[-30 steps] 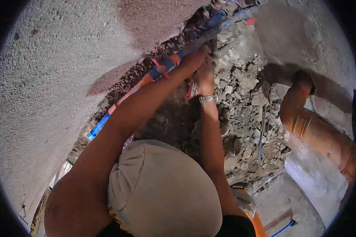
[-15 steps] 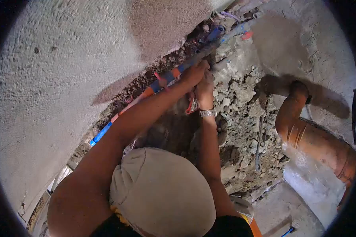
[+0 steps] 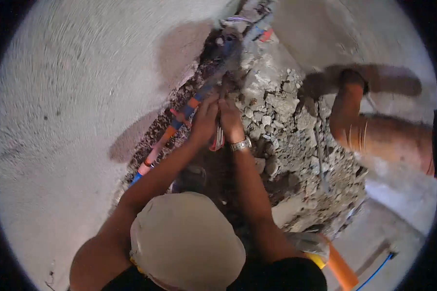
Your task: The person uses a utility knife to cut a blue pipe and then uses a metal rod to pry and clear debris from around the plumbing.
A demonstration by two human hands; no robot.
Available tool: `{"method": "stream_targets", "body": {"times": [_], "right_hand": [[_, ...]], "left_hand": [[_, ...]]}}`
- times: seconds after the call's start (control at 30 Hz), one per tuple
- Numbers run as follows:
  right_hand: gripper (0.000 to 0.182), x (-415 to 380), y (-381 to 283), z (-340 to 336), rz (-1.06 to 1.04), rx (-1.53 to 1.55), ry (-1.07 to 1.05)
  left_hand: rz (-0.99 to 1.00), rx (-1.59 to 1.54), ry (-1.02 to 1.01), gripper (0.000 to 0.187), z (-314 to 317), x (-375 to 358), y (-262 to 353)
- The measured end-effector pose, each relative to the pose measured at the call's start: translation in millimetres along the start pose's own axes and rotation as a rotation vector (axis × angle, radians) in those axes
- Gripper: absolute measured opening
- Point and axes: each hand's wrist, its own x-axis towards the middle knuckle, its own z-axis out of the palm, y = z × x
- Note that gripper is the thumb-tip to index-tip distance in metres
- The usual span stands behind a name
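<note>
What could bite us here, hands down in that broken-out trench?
Grip: the left hand and right hand work close together by a red-edged tool; a slip could pinch fingers.
Pipe: the banded pipe runs beside the left forearm, so a knock might shift it.
Debris: loose rubble near the right hand could slide in.

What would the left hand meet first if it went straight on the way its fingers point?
Probably the pipe, whose dusty upper stretch seems to cross just beyond the left hand. Blur leaves depth unclear, so it might pass above.
</note>
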Motion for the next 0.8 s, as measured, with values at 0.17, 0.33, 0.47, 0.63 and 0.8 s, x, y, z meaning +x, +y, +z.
{"method": "stream_targets", "body": {"times": [0.17,0.33,0.47,0.63,0.8], "right_hand": [[0.022,9.1,14.5,-1.9,-0.301,-0.200,0.162],[0.019,32.3,11.0,13.5,-0.190,-0.104,0.315],[0.016,34.4,7.1,9.5,-0.436,-0.063,0.301],[0.020,46.8,17.7,30.7,-0.261,0.044,0.385],[0.021,30.4,13.5,12.1,-0.498,-0.295,0.171]], "left_hand": [[-0.174,0.243,-0.417,0.036,-37.2,-72.1,109.0],[0.290,0.631,-0.260,0.031,-7.7,9.7,217.7],[0.812,1.049,-0.321,0.030,17.4,145.4,200.2],[0.385,1.517,-0.438,0.031,31.8,191.3,200.1],[0.482,1.338,-0.418,0.036,13.6,197.3,175.1]]}}
